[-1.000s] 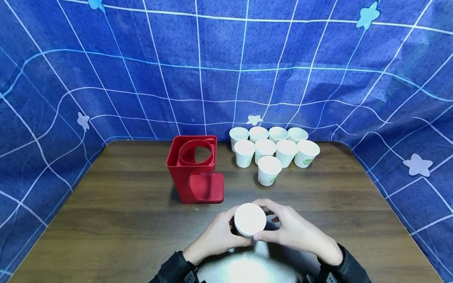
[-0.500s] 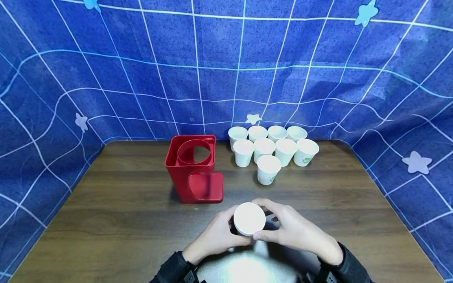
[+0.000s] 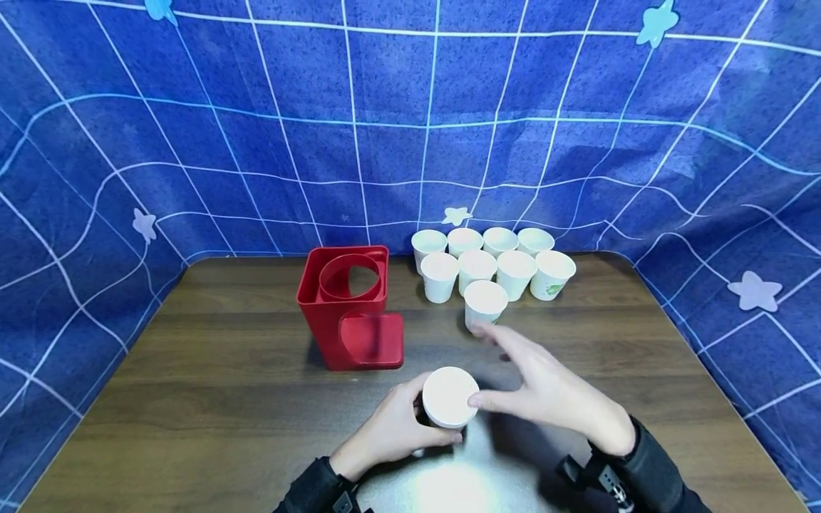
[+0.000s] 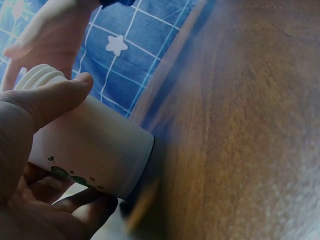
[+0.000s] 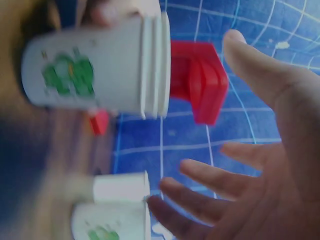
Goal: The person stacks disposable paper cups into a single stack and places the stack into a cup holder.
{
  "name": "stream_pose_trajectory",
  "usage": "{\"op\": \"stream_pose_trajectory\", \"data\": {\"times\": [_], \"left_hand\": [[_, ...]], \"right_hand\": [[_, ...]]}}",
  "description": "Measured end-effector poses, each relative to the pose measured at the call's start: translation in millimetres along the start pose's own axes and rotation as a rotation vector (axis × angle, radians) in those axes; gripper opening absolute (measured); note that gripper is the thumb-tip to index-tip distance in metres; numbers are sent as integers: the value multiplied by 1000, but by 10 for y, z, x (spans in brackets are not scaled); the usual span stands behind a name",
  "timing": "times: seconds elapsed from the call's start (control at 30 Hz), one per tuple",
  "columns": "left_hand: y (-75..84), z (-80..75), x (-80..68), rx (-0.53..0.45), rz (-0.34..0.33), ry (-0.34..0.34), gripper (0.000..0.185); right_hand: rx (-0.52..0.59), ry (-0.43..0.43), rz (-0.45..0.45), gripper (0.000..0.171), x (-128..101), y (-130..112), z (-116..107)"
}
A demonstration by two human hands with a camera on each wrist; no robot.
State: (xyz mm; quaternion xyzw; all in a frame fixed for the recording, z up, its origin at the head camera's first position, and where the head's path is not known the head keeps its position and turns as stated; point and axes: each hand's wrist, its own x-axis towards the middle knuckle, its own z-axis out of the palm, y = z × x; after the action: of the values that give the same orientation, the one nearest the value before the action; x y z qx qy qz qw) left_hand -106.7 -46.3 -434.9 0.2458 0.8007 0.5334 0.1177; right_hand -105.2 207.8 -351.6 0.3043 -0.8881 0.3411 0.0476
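The left hand holds in its grip a stack of white paper cups, standing on the worktop near its front edge, about the middle. The right hand is beside the stack with straight, spread fingers and holds nothing. A red holder stands behind them, and a group of single cups is at the back edge.

The head view looks forward and down over the surface. Both wrist views sit close, sharing the stacked cups held in the left hand.
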Motion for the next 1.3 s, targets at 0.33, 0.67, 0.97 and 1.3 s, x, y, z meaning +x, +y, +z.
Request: {"op": "stream_pose_trajectory", "data": {"times": [0.33, 0.67, 0.97, 1.3], "left_hand": [[4, -12, 2, 6, -12, -8, 75], [23, -7, -11, 15, -19, -5, 75], [32, -28, 10, 24, -26, -13, 76], [26, -19, -14, 24, -27, -8, 74]], "right_hand": [[-164, 140, 85, 90, 189, 208, -220], [-153, 78, 146, 89, 389, 516, -116], [-119, 69, 197, 81, 524, 707, 8], [-131, 116, 158, 58, 610, 783, 90]]}}
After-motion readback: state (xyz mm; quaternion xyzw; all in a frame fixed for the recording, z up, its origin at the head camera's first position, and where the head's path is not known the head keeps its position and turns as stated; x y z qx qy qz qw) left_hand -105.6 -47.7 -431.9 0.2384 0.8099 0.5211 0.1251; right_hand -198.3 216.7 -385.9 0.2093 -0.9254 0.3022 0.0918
